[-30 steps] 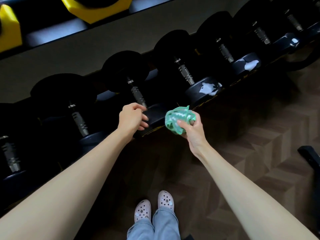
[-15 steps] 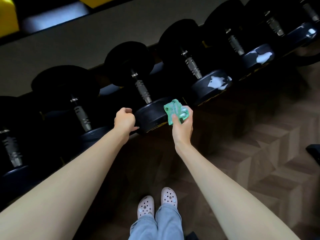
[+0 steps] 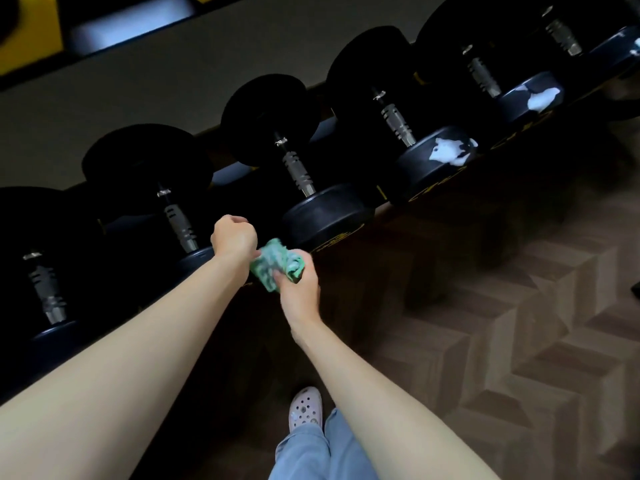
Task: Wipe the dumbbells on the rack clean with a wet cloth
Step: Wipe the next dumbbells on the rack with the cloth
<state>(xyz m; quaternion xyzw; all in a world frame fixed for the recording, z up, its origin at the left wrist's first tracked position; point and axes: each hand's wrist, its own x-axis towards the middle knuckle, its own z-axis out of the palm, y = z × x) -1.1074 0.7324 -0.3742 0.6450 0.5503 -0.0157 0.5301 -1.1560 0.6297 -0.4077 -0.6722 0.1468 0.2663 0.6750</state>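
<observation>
Floor [image 3: 519, 341]: wood-look boards in a chevron pattern, brown, dim lighting. Rack [image 3: 436, 192] runs diagonally from lower left to upper right, dark, with faint yellow lettering on its front rail. Dumbbells [image 3: 298, 171] sit side by side across it, black round heads with ribbed metal handles, near heads facing the person. White patch [image 3: 448, 154] on the near head of the dumbbell second from right in full view; a similar white smear [image 3: 542, 98] on the next one to the right. Behind the rack, a grey wall band [image 3: 138, 98]; above it a dark shelf with a yellow object [image 3: 31, 39] at the upper left corner. Cloth [image 3: 277, 263]: green, bunched, blurred, held in front of the rack's lower edge just left of the middle dumbbell's near head. Right hand [image 3: 299, 292]: grip clamped on the cloth. Left hand [image 3: 233, 237]: fingers together in a fist, nothing visible in it, touching the cloth's left side. Below, one pale perforated shoe [image 3: 304, 407] and light blue trousers [image 3: 304, 452].
</observation>
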